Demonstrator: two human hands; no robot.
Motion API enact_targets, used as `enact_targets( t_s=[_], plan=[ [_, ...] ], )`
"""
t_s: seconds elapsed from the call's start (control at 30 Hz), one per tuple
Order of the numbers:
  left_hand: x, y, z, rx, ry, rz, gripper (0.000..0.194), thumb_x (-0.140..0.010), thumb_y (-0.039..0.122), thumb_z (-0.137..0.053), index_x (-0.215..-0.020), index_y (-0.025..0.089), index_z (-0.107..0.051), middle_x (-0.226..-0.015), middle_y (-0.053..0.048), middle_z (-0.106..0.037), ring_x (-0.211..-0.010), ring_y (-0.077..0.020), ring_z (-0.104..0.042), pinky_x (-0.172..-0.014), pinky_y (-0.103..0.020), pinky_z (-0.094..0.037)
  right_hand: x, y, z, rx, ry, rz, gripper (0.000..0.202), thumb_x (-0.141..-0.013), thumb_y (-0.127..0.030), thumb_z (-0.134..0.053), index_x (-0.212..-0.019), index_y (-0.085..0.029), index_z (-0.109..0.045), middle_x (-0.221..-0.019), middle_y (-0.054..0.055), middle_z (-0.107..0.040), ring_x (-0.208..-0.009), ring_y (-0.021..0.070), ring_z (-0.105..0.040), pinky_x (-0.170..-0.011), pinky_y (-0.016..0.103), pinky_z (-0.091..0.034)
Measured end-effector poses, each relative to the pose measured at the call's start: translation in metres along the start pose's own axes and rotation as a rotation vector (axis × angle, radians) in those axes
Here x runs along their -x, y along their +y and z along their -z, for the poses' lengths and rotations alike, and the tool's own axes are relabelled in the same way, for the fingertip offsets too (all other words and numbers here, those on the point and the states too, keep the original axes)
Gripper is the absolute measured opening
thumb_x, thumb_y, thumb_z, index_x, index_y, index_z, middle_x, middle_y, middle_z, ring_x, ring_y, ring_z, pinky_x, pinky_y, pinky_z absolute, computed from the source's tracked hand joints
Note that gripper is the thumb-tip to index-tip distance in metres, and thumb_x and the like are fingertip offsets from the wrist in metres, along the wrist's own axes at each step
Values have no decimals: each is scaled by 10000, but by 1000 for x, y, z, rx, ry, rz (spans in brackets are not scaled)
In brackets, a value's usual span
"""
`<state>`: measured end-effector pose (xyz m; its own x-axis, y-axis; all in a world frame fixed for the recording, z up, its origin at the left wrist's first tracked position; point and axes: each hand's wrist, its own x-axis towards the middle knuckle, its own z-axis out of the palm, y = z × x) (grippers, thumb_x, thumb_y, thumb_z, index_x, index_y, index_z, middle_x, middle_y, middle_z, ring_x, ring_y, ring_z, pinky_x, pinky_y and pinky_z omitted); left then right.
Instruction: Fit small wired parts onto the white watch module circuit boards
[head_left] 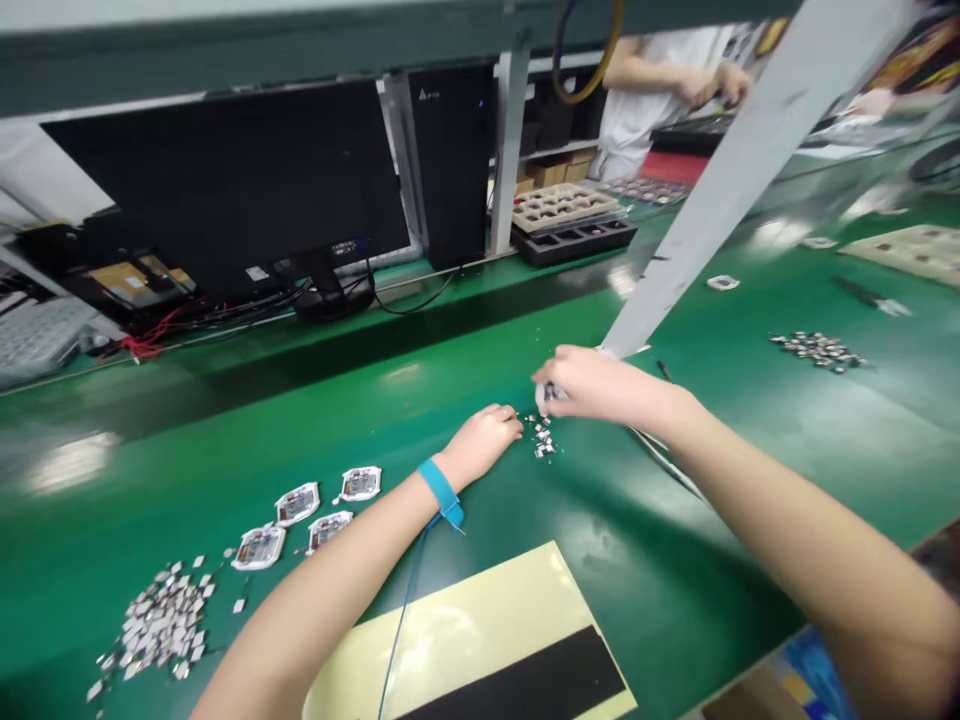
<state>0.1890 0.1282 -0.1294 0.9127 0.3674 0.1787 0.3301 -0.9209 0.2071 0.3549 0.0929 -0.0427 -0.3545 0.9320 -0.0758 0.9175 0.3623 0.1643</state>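
My right hand (589, 385) is closed around a small whitish piece with a dark patch (551, 393), held just above the bench; its kind is unclear. Right below it lies a little cluster of small square components (543, 437). Beside this cluster on the left rests my left hand (484, 440), its fingers curled together at the bench surface. Whatever those fingers pinch is hidden. A blue wrist strap (442, 491) with a cord circles my left wrist. Several white-framed circuit boards (298, 503) lie left of my left forearm.
A larger heap of small square components (161, 620) is at the lower left. A slanted white post (697, 210) stands just behind my right hand. Tweezers (874, 297) and another parts pile (820, 350) lie right. A monitor (232, 190) stands behind; a co-worker's hands (709, 85) show beyond.
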Motion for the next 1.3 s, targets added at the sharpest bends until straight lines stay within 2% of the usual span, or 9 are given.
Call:
enact_targets(
  t_s=[0.17, 0.27, 0.37, 0.5, 0.63, 0.77, 0.9, 1.1, 1.3],
  plan=[
    [27, -9, 12, 50, -16, 63, 121, -829, 175, -472, -809, 137, -585, -789, -49, -590, -794, -172, -560, -780, -292, -452, 30, -75, -23, -103, 125, 326, 83, -682, -230, -669, -653, -171, -618, -664, 28, -611, -700, 173, -518, -653, 291, -390],
    [55, -9, 24, 77, 83, 207, 159, -839, 162, -449, -955, 136, -554, -869, -60, -588, -825, -171, -558, -766, -292, -457, 22, -100, -41, -123, 200, 331, 103, -692, -236, -670, -707, -146, -624, -729, 56, -623, -715, 182, -528, -695, 298, -384],
    [89, -1, 39, 106, 191, 332, 164, -867, 186, -411, -962, 151, -540, -916, -59, -572, -848, -156, -551, -765, -278, -457, 11, -112, -52, -145, 247, 212, 248, -681, -359, -676, -739, -126, -614, -716, 72, -617, -714, 188, -544, -667, 288, -386],
    [124, 22, 52, 157, 231, 382, 118, -869, 184, -414, -902, 161, -524, -880, -41, -563, -823, -138, -543, -727, -251, -461, 6, -115, -58, -158, 240, 14, 409, -706, -522, -581, -666, -115, -596, -557, 80, -587, -596, 200, -559, -474, 262, -288],
    [133, 43, 44, 139, 144, 219, 127, -874, 172, -397, -902, 153, -519, -893, -47, -596, -837, -151, -551, -752, -273, -478, 9, -107, -57, -185, 221, -92, 432, -780, -498, -502, -629, -105, -600, -507, 93, -567, -546, 194, -561, -433, 247, -222],
    [131, 49, 25, 2, 91, 33, 170, -877, 135, -370, -964, 139, -516, -1027, -64, -603, -998, -188, -532, -840, -330, -475, 16, -92, -54, -361, 186, 158, 132, -783, -323, -578, -861, -231, -631, -798, -8, -615, -722, 102, -577, -577, 187, -385],
    [129, 48, 16, -149, 87, -103, 199, -870, 102, -351, -956, 91, -531, -1092, -118, -579, -1043, -209, -523, -874, -320, -476, 18, -90, -58, -464, 176, 406, 216, -842, -137, -447, -954, -228, -608, -856, 14, -574, -761, 122, -531, -660, 227, -408],
    [130, 46, 22, -143, 67, -113, 203, -856, 62, -351, -949, 57, -531, -1007, -133, -594, -988, -204, -546, -891, -306, -471, 12, -96, -58, -528, 131, 408, 132, -837, -138, -449, -782, -152, -568, -774, 24, -548, -721, 125, -498, -671, 247, -405],
    [129, 39, 29, 60, -14, -46, 203, -867, 84, -354, -984, 77, -519, -996, -104, -596, -992, -176, -525, -859, -279, -483, 14, -79, -67, -708, 165, 188, 65, -775, -158, -507, -712, -142, -502, -668, -3, -504, -542, 73, -428, -497, 190, -359]
  ],
)
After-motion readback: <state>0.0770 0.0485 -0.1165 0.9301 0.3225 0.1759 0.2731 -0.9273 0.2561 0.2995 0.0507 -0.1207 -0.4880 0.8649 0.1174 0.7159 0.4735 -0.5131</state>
